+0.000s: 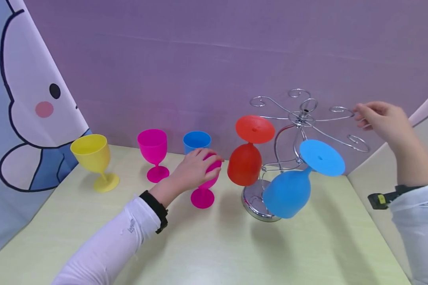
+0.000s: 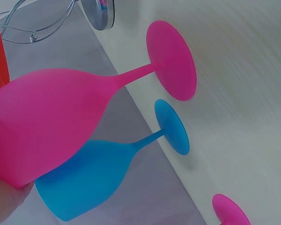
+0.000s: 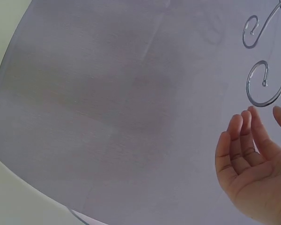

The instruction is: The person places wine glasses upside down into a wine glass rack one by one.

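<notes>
My left hand (image 1: 197, 168) grips a pink goblet (image 2: 51, 117) by its bowl from above. The goblet's foot (image 1: 202, 198) is down at the table. Just behind it stands a blue goblet (image 1: 196, 138), partly hidden by my hand. At the right, my right hand (image 1: 386, 120) is raised, its fingertips right at the curled end of one arm of a silver wire rack (image 1: 303, 118). In the right wrist view its fingers (image 3: 235, 140) are loosely bent, with the thumb apart. A red goblet (image 1: 245, 164) and another blue goblet (image 1: 289, 194) hang upside down from the rack.
A yellow goblet (image 1: 92, 154) and a second pink goblet (image 1: 153, 144) stand upright on the left of the pale table (image 1: 199, 253). The rack's round base (image 1: 260, 213) sits near the back right. A purple backdrop (image 1: 164, 79) rises behind the table.
</notes>
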